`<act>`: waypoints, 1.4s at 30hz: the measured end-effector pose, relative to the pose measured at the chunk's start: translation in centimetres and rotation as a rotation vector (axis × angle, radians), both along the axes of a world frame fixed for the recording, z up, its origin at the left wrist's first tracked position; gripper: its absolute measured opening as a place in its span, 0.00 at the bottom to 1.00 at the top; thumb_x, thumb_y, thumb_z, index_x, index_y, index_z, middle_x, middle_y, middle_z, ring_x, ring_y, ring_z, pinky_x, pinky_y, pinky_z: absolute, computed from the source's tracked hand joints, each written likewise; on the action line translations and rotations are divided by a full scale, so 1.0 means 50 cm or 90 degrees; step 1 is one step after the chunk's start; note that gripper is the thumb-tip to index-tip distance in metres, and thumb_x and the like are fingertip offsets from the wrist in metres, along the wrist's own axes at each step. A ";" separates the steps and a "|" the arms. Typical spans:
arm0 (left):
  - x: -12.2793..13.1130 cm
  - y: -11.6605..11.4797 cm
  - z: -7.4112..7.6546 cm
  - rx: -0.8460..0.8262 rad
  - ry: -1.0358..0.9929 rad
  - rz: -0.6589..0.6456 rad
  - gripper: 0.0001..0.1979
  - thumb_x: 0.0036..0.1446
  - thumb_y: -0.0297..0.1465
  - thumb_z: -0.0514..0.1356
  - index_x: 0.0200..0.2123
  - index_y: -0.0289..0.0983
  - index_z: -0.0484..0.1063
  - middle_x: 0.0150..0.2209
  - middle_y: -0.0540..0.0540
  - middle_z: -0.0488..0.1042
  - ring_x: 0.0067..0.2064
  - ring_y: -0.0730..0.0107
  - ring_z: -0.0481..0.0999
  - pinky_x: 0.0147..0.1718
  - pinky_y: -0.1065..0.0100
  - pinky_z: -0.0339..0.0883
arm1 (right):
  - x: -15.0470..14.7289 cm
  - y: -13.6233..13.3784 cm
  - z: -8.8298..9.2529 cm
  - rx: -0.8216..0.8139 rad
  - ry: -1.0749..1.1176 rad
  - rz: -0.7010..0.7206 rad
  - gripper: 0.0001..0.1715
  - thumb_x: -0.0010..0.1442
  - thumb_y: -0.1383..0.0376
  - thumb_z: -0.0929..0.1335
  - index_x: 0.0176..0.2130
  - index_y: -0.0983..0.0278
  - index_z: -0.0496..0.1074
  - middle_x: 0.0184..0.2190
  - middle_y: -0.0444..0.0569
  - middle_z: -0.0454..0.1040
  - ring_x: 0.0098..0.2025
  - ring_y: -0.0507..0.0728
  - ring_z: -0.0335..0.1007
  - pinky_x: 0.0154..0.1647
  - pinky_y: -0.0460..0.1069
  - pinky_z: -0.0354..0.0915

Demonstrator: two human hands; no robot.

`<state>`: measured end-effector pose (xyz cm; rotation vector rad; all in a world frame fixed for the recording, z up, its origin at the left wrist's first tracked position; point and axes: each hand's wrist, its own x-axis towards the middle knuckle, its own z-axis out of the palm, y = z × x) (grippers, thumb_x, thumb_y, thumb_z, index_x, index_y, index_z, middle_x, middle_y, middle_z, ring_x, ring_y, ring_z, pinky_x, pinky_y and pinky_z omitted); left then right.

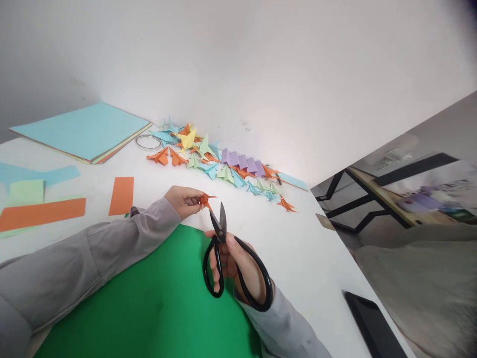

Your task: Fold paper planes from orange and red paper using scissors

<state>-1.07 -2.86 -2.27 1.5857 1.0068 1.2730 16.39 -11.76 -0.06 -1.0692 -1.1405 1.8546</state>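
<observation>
The left hand pinches a small, pointed, folded orange paper piece; just beside it, the right hand grips dark metal scissors with black looped handles, blades parted. Cutting cleanly likely calls for a steady pinch, fingers clear of the blades, and slow closing above the smooth green sheet and white tabletop.

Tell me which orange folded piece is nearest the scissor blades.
The orange folded piece held in the left hand, right by the open scissors; the other orange folded pieces lie unheld, farther off toward the wall.
</observation>
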 end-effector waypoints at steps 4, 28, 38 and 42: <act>-0.005 -0.002 0.002 0.120 0.083 0.038 0.07 0.41 0.27 0.60 0.26 0.35 0.79 0.22 0.47 0.75 0.22 0.76 0.70 0.23 0.76 0.67 | 0.000 -0.003 0.006 -0.006 -0.026 -0.009 0.33 0.52 0.44 0.67 0.45 0.67 0.68 0.22 0.44 0.70 0.15 0.48 0.62 0.10 0.44 0.64; -0.011 0.004 -0.008 0.346 0.177 0.009 0.08 0.49 0.25 0.57 0.29 0.31 0.76 0.21 0.47 0.74 0.21 0.79 0.70 0.22 0.81 0.66 | -0.006 -0.005 0.020 -0.018 -0.161 -0.015 0.37 0.49 0.41 0.66 0.42 0.69 0.67 0.14 0.37 0.63 0.10 0.46 0.56 0.07 0.41 0.56; -0.012 0.004 -0.014 0.347 0.170 0.010 0.07 0.50 0.25 0.57 0.29 0.32 0.76 0.22 0.47 0.74 0.22 0.79 0.71 0.23 0.80 0.67 | -0.009 -0.006 0.026 -0.022 -0.195 -0.015 0.39 0.47 0.39 0.65 0.42 0.68 0.68 0.13 0.37 0.62 0.10 0.46 0.55 0.06 0.41 0.55; -0.013 0.006 -0.014 0.345 0.173 0.004 0.07 0.50 0.25 0.57 0.30 0.31 0.76 0.23 0.46 0.75 0.22 0.79 0.71 0.23 0.79 0.68 | -0.008 -0.007 0.026 -0.020 -0.212 -0.017 0.39 0.46 0.38 0.65 0.41 0.69 0.69 0.12 0.36 0.61 0.09 0.46 0.53 0.06 0.40 0.54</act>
